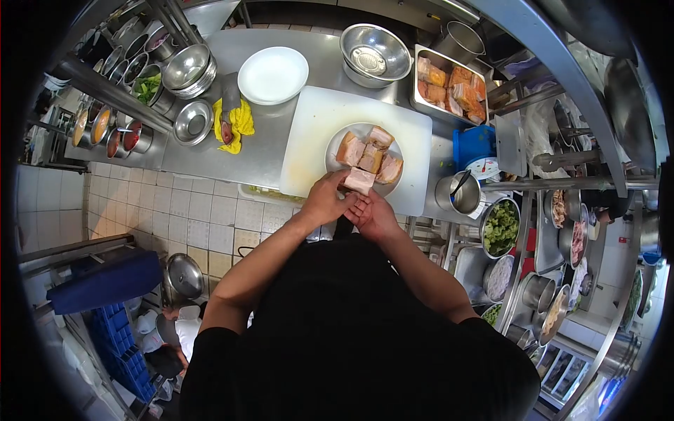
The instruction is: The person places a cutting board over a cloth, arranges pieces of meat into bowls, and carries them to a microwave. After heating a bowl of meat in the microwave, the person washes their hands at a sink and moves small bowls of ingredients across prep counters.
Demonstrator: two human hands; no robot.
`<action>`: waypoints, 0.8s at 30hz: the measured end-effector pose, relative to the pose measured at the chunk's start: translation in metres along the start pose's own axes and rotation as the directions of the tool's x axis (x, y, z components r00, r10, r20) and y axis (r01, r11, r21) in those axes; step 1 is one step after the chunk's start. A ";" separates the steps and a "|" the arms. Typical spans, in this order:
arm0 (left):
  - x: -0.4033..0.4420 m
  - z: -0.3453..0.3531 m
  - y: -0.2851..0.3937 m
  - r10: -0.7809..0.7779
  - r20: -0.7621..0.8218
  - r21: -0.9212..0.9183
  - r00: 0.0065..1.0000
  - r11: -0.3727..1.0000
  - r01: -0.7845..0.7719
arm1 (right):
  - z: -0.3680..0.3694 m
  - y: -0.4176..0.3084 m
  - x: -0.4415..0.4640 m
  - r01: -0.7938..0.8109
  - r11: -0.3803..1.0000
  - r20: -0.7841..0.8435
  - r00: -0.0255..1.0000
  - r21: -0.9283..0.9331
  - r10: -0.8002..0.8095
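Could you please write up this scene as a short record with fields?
Left hand: the left hand grips a pale meat piece
Right hand: the right hand, fingers curled by that piece's near edge; contact unclear
Dish: a round dish with other meat pieces in it
Under the dish: a white cutting board
Beyond the board: a white plate, a steel bowl and a tray of browned meat chunks
Left of the board: a yellow cloth

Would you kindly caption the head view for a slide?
Left hand and right hand hold a meat block at the near edge of a dish of similar pieces on a cutting board.
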State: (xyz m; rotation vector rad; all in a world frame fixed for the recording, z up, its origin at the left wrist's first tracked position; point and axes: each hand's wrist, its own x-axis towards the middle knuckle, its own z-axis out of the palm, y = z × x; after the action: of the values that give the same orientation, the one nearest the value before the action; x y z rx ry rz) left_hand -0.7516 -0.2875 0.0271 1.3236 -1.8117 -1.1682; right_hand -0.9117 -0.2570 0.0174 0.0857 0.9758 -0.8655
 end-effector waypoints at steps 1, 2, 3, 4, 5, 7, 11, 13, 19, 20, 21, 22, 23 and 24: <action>0.001 0.003 -0.001 -0.041 -0.025 -0.011 0.999 0.999 0.041 | -0.001 0.000 0.001 0.018 1.000 -0.003 1.000 -0.025 -0.018; 0.002 0.007 -0.003 -0.036 -0.025 -0.016 0.999 0.999 0.035 | -0.004 0.000 -0.001 0.024 0.999 -0.006 1.000 -0.027 -0.024; 0.003 0.008 -0.004 -0.023 -0.044 0.009 0.999 1.000 0.023 | -0.006 -0.002 -0.004 -0.015 0.997 0.032 0.999 -0.077 0.018; 0.005 0.007 -0.006 -0.009 -0.063 0.037 0.998 0.999 0.012 | -0.006 -0.005 -0.005 -0.053 0.990 0.069 0.996 -0.128 0.062; 0.005 0.004 -0.009 -0.006 -0.064 0.037 0.998 0.999 0.008 | -0.009 -0.016 -0.010 -0.049 0.990 0.071 0.996 -0.129 0.059; 0.008 -0.008 -0.010 -0.023 -0.032 -0.054 0.999 0.998 0.021 | -0.006 -0.057 -0.040 -0.201 0.835 0.106 0.950 -0.513 0.294; 0.033 -0.061 -0.059 -0.224 -0.273 -0.237 0.936 0.958 0.160 | -0.008 -0.165 -0.042 0.340 0.509 0.079 0.881 -0.790 -0.466; 0.062 -0.098 -0.099 -0.485 -0.252 -0.634 0.838 0.737 0.236 | -0.009 -0.242 -0.022 0.435 0.163 0.190 0.659 -0.885 -0.727; 0.132 -0.155 -0.140 -0.801 -0.296 -0.794 0.521 0.509 0.332 | -0.064 -0.420 0.101 0.584 -0.260 0.533 0.362 -0.769 -0.765; 0.143 -0.157 -0.144 -0.816 -0.291 -0.803 0.499 0.492 0.336 | -0.112 -0.465 0.147 0.672 -0.302 0.642 0.337 -0.676 -0.688; 0.153 -0.155 -0.155 -0.812 -0.304 -0.810 0.498 0.496 0.314 | -0.083 -0.442 0.121 0.614 -0.284 0.590 0.377 -0.736 -0.714; 0.160 -0.151 -0.163 -0.810 -0.312 -0.814 0.497 0.498 0.299 | -0.052 -0.417 0.094 0.552 -0.264 0.535 0.414 -0.791 -0.736; 0.166 -0.149 -0.161 -0.817 -0.306 -0.833 0.489 0.478 0.277 | -0.055 -0.423 0.097 0.396 -0.281 0.455 0.467 -0.874 -0.759; 0.172 -0.147 -0.159 -0.825 -0.294 -0.851 0.482 0.456 0.260 | -0.058 -0.431 0.102 0.220 -0.290 0.363 0.500 -0.931 -0.786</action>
State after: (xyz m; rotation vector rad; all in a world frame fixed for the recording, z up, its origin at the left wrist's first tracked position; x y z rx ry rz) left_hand -0.6151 -0.5126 -0.0575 1.6082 -0.1681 -1.2585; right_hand -1.2157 -0.5837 0.0366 -1.7552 1.9882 -0.7679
